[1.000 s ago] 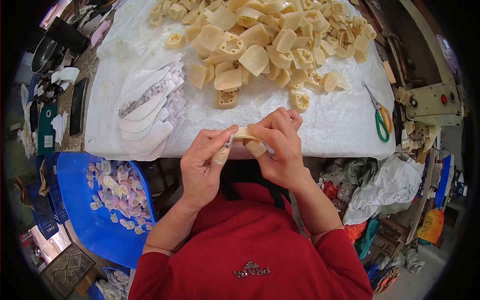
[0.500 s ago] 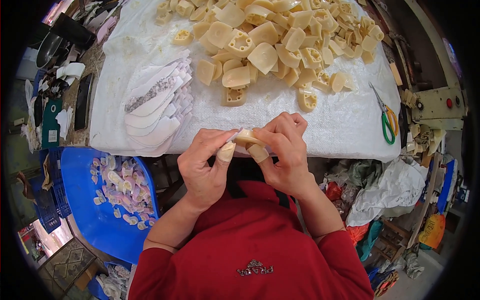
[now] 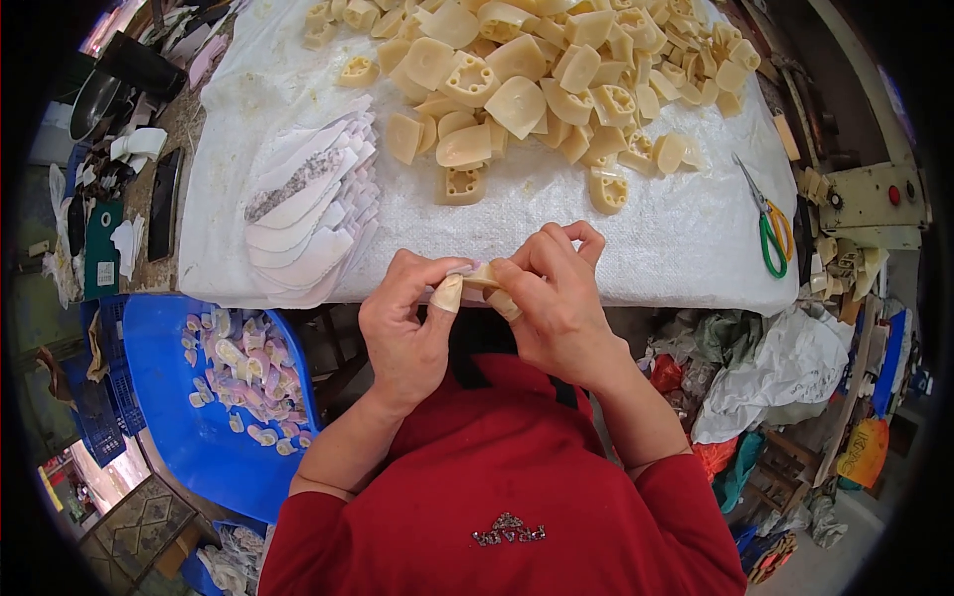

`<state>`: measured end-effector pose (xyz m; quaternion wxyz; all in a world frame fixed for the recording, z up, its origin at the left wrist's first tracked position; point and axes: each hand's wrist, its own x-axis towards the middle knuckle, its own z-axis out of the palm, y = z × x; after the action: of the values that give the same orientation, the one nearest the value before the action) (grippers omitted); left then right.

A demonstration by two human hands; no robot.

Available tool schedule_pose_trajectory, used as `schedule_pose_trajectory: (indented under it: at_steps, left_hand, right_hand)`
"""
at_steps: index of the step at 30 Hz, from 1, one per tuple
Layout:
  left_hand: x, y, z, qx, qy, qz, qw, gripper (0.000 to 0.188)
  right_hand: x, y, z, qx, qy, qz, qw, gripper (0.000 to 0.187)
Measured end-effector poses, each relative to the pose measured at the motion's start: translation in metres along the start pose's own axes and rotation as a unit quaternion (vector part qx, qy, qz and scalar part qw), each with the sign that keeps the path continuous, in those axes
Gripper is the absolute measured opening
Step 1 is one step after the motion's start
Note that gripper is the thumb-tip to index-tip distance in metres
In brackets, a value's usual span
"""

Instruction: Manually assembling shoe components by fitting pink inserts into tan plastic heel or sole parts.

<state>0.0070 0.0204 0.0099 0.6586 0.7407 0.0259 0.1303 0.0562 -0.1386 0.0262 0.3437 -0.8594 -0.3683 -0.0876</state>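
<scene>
At the table's near edge, both hands grip one small cream plastic shoe heel (image 3: pixel 483 275) between fingers and thumbs. My left hand (image 3: pixel 402 323) pinches its left end, where a bit of pale pinkish-white covering material shows against it. My right hand (image 3: pixel 558 308) is closed on its right end, with some fingers raised. Both thumbs wear cream wraps. Much of the held heel is hidden by the fingers. Beyond it lies a large pile of similar cream heels (image 3: pixel 517 107), some showing holed undersides. A fanned stack of whitish cut covering pieces (image 3: pixel 308 199) lies to the left.
A white woven sheet (image 3: pixel 417 243) covers the table. Green-and-orange-handled scissors (image 3: pixel 770 228) lie at the right. Below left, a blue tub (image 3: pixel 169 427) holds several covered, pinkish pieces (image 3: pixel 253 368). Crumpled plastic bags (image 3: pixel 760 382) sit below right. A dark phone-like slab (image 3: pixel 165 204) lies far left.
The heel has turned between my fingers, and its broad face shows less. My hands have shifted slightly, the right thumb now tucked further under. The view has moved a little.
</scene>
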Motion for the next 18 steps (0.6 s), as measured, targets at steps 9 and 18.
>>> schedule_pose_trajectory:
  at_steps: [9, 18]
  left_hand:
    - [0.002, 0.001, -0.006, -0.059, -0.07, 0.011, 0.996, 0.02]
    - [0.004, -0.014, -0.005, -0.09, -0.103, 0.027, 0.99, 0.02]
  right_hand:
    - [-0.007, 0.015, 0.006, 0.115, 0.052, 0.022, 0.992, 0.028]
    - [-0.008, 0.012, -0.001, 0.2, 0.012, 0.023, 0.979, 0.024]
